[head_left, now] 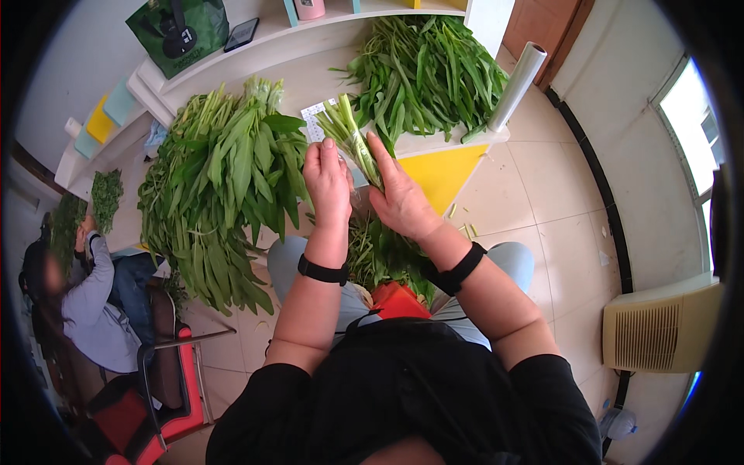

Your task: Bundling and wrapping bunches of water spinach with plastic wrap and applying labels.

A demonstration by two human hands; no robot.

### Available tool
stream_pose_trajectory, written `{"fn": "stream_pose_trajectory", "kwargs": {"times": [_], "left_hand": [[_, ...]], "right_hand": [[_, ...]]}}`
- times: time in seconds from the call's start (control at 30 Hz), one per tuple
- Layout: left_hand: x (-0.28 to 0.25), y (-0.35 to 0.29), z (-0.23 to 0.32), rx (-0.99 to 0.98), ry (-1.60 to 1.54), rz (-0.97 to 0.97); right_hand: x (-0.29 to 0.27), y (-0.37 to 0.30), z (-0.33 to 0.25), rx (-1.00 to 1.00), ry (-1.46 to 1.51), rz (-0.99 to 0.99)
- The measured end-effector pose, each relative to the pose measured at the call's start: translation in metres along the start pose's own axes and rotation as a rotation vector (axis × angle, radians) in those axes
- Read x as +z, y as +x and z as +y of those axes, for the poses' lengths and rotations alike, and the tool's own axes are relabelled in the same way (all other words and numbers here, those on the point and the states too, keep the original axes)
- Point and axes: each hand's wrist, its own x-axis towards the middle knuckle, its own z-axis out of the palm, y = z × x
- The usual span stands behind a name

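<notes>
Between my hands stands a small bunch of water spinach (350, 133), cut pale stems upward and a shiny clear film around part of it. My right hand (404, 200) grips the bunch from its right side, with the index finger along the stems. My left hand (328, 183) is closed in a fist against the bunch's left side; what its fingers pinch is hidden. A large heap of water spinach (225, 174) hangs over the table edge to the left. More greens (380, 248) lie in my lap area below the hands, partly hidden by my wrists.
Another leafy pile (430, 74) covers the table's far right, beside an upright roll of clear film (518, 87). A printed white sheet (316, 120) lies behind my hands. A green bag (178, 35) and a phone (242, 34) rest on the shelf. At left, a co-worker (101, 302) handles greens.
</notes>
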Motion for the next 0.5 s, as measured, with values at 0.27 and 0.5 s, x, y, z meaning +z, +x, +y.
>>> {"fn": "stream_pose_trajectory", "kwargs": {"times": [0.27,0.5], "left_hand": [[-0.004,0.003,-0.010,0.025,0.089,0.043],[-0.004,0.006,-0.017,-0.005,0.068,0.034]], "right_hand": [[0.004,0.001,-0.016,0.162,-0.415,-0.145],[0.013,-0.003,-0.012,0.096,-0.578,-0.118]]}}
